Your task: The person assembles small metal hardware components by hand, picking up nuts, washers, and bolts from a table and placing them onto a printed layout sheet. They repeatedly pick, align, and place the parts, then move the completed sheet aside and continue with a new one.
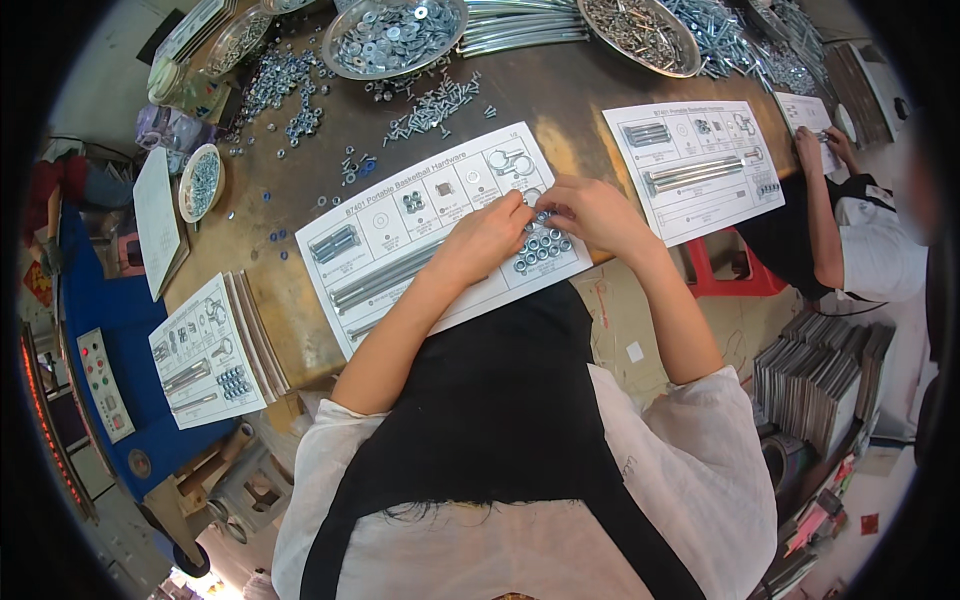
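A white printed card (480, 158) lies tilted at the table's near edge in front of me, with pictured hardware and real metal parts on it. My left hand (487, 237) and my right hand (592, 213) meet over its right side. Both have bent fingers pinched close together at small shiny metal pieces; what exactly each holds is hidden by the fingertips. Just below them sits a cluster of silver nuts (541, 252). Long metal rods (390, 278) lie across the card, partly under my left forearm, and short bolts (335, 243) are grouped at its left end.
Loose bolts (435, 108), nuts (285, 80) and a bowl of washers (395, 40) are at the back. Another bowl (640, 30) holds small fasteners. A second card (690, 215) lies right, stacked cards (245, 350) stand left. A co-worker's hands (815, 150) work at the far right.
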`<move>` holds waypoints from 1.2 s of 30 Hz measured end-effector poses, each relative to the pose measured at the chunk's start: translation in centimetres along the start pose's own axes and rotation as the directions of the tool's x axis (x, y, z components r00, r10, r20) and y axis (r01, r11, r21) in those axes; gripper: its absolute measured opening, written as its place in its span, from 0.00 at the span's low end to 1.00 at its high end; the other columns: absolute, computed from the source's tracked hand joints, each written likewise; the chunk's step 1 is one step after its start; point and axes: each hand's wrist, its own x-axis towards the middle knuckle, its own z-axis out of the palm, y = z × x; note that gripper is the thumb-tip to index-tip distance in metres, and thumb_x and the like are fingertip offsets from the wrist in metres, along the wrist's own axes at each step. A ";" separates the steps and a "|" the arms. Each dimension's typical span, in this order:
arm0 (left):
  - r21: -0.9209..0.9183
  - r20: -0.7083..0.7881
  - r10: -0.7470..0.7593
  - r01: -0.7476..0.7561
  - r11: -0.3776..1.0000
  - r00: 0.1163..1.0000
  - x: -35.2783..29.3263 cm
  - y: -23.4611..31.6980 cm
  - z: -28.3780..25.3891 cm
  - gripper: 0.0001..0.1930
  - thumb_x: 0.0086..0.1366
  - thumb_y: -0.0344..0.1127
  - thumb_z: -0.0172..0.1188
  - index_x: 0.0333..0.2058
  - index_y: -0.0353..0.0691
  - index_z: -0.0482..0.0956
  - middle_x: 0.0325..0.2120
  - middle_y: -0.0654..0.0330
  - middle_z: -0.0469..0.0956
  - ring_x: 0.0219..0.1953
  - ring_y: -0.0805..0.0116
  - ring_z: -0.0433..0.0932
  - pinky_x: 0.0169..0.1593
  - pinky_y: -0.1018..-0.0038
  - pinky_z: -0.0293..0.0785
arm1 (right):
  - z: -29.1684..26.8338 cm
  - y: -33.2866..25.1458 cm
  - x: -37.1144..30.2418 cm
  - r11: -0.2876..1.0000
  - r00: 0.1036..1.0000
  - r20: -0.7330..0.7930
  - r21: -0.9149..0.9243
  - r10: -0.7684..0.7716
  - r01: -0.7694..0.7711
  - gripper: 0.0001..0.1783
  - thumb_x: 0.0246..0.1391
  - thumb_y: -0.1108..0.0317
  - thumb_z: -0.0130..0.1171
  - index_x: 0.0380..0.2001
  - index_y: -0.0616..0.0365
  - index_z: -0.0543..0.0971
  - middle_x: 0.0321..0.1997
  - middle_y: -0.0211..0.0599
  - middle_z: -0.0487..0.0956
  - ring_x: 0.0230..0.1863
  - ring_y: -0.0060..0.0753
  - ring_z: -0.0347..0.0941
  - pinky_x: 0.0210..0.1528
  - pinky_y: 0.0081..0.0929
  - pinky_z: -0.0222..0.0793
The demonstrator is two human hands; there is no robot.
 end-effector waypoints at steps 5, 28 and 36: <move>-0.020 -0.052 -0.051 0.050 0.999 0.997 -0.9 0.6 -0.5 0.10 0.61 0.30 0.62 0.43 0.41 0.81 0.38 0.59 0.75 0.37 0.56 0.80 0.40 0.64 0.80 | 0.0 0.0 -0.4 0.996 0.999 -0.032 0.091 0.002 0.000 0.10 0.51 0.72 0.66 0.39 0.56 0.85 0.36 0.39 0.80 0.37 0.44 0.78 0.41 0.36 0.74; -0.250 -0.142 -0.130 0.091 0.964 0.981 -3.1 2.6 0.6 0.18 0.68 0.25 0.52 0.57 0.38 0.73 0.41 0.50 0.78 0.44 0.48 0.78 0.47 0.59 0.75 | 1.0 -0.6 -2.3 0.981 0.987 -0.141 0.187 0.075 -0.048 0.07 0.56 0.75 0.61 0.37 0.57 0.85 0.36 0.40 0.81 0.38 0.46 0.78 0.42 0.36 0.73; -0.392 -0.390 -0.376 0.218 0.894 0.840 -2.7 -1.3 -3.8 0.10 0.69 0.29 0.56 0.47 0.38 0.80 0.39 0.55 0.79 0.40 0.62 0.80 0.44 0.71 0.75 | 0.5 -1.7 -1.7 0.972 0.954 -0.235 0.185 0.187 -0.146 0.07 0.59 0.70 0.60 0.38 0.55 0.85 0.38 0.39 0.82 0.38 0.45 0.79 0.42 0.36 0.74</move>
